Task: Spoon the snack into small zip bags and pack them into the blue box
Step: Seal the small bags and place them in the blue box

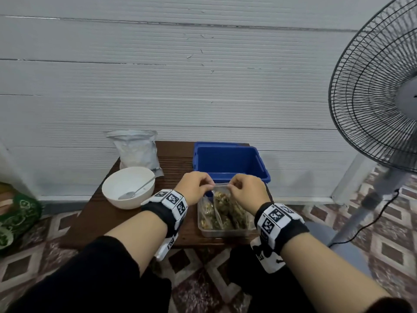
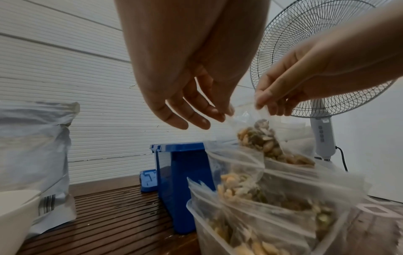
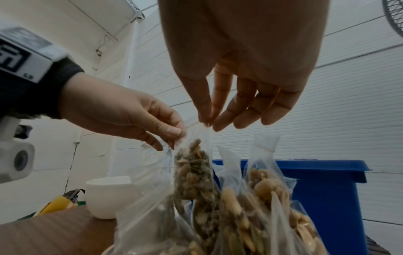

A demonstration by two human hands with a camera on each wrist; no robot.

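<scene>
Both hands, left hand (image 1: pixel 195 185) and right hand (image 1: pixel 246 190), pinch the clear snack-filled zip bag (image 1: pixel 222 201) top; left wristband (image 3: pixel 16 58) reads "LS".

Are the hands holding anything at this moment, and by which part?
Yes. Both the left hand and the right hand pinch the top edge of one filled zip bag, one at each upper corner.

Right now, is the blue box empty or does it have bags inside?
Looks empty: the head view shows only bare blue inside the blue box. The filled zip bags sit in the clear tub.
</scene>
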